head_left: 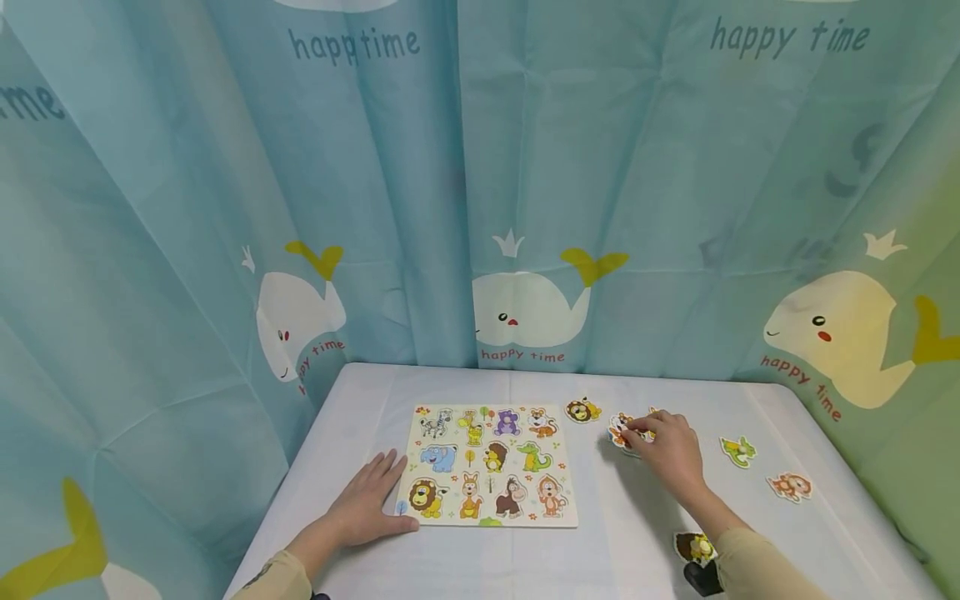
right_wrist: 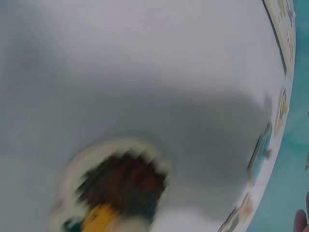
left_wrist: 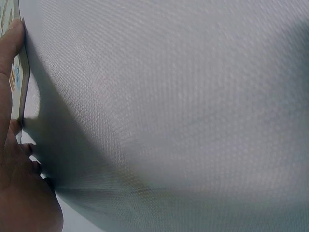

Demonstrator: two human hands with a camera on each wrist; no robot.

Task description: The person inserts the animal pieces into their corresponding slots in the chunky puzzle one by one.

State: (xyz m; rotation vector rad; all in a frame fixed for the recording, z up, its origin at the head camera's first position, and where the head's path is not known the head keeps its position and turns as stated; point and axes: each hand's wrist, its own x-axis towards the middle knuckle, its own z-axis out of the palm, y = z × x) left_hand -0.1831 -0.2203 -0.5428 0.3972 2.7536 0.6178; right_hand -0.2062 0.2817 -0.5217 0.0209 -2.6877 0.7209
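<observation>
A cream puzzle board with printed animals lies on the white table. My left hand rests at its left edge, fingers spread along the side and thumb at the near corner. In the left wrist view, the left thumb lies against the board's edge. To the right of the board, my right hand pinches a tiger puzzle piece between thumb and fingertips. Another piece just behind is mostly hidden by that hand. A lion piece lies at the board's far right corner.
A green crocodile piece and a monkey piece lie farther right. A hedgehog piece sits under the right forearm, near a black wrist device; it appears blurred in the right wrist view. A blue whale-print curtain surrounds the table.
</observation>
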